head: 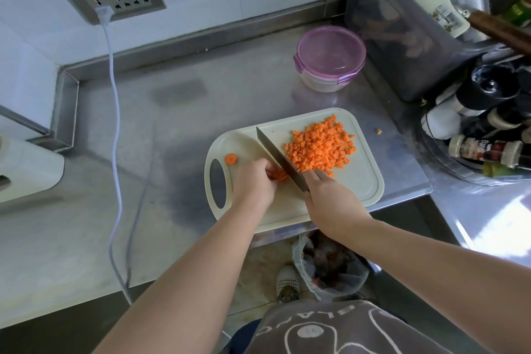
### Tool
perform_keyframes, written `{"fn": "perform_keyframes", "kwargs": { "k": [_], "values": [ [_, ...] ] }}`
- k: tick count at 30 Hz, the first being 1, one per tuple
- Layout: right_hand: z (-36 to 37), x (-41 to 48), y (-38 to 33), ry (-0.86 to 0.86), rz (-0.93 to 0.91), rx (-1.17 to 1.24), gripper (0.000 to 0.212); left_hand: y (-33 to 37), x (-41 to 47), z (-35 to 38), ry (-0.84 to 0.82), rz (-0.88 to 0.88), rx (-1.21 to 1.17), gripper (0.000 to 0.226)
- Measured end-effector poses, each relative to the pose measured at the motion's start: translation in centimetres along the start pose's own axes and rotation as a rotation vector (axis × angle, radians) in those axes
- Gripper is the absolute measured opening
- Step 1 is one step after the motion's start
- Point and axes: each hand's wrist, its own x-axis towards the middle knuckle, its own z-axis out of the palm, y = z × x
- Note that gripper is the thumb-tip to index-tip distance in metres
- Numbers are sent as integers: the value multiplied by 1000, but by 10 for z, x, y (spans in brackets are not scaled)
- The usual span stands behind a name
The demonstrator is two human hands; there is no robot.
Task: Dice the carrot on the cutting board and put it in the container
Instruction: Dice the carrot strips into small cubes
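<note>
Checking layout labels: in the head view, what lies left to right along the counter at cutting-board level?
White cable → lone carrot slice → diced carrot pile → stray carrot bit → spice bottles. Left hand, right hand and knife overlap; omitted.

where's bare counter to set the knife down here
Widest bare patch: the stainless steel counter between the white power cable and the cream plastic cutting board. Also bare: the strip behind the board, left of the round purple-lidded container. Crowded: the board's right half under the diced orange carrot pile, and the right end by the spice bottles.
</note>
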Motion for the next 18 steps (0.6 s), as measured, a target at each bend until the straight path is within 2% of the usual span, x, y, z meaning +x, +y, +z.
{"fn": "perform_keyframes", "kwargs": {
  "k": [9,13,18],
  "values": [
    [-1,-1,1,23,-1,1,36,-1,-6,3,40,59,105,21],
    [-3,-4,3,44,-23,23,31,-1,-8,8,92,66,210,17],
    [-9,-10,5,73,-54,25,27,1,-7,9,95,32,174,16]
  ]
}}
